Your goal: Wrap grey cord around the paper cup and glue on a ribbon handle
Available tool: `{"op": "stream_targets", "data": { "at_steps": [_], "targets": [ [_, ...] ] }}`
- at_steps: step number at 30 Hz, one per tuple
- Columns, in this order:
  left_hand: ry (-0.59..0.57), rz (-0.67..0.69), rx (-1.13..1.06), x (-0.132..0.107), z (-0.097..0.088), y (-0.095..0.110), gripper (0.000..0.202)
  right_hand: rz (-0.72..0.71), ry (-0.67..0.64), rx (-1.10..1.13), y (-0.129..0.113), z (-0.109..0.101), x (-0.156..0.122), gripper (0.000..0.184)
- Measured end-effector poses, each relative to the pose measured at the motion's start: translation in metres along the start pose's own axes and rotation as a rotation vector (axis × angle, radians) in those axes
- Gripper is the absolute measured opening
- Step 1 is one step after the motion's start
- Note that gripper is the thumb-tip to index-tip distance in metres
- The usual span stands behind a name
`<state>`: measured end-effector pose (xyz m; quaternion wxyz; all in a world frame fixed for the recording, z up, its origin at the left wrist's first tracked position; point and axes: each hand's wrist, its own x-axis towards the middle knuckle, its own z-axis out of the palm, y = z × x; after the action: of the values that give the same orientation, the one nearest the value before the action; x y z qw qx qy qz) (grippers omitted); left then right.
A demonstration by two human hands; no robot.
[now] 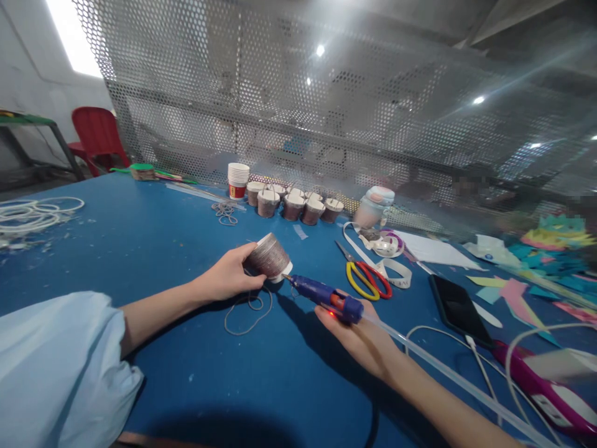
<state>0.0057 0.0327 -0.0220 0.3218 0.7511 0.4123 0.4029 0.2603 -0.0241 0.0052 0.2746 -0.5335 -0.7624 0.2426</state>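
My left hand point(231, 275) is closed round a paper cup point(269, 257) wrapped in brown cord, held on its side above the blue table point(140, 249). My right hand point(359, 336) grips a blue glue gun point(326, 297) with a red light on. Its nozzle touches the cup's white rim. A clear glue stick point(443, 370) sticks out of the gun's back. A loose loop of cord point(249, 311) lies under the cup.
Several wrapped cups point(293, 204) and a stack of white paper cups point(237, 179) stand at the back by a perforated metal screen. Yellow and red scissors point(366, 277), a black phone point(459, 308), white cables, tape and coloured paper scraps point(550, 249) lie to the right. White rings point(32, 211) lie far left.
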Motion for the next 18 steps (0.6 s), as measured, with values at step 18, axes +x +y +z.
{"op": "stream_targets", "data": {
  "at_steps": [18],
  "targets": [
    [-0.018,-0.004,0.031,-0.0014,-0.0007,0.0026,0.023,0.046,-0.025,0.088,0.0017,-0.0059,0.0004,0.036]
  ]
}}
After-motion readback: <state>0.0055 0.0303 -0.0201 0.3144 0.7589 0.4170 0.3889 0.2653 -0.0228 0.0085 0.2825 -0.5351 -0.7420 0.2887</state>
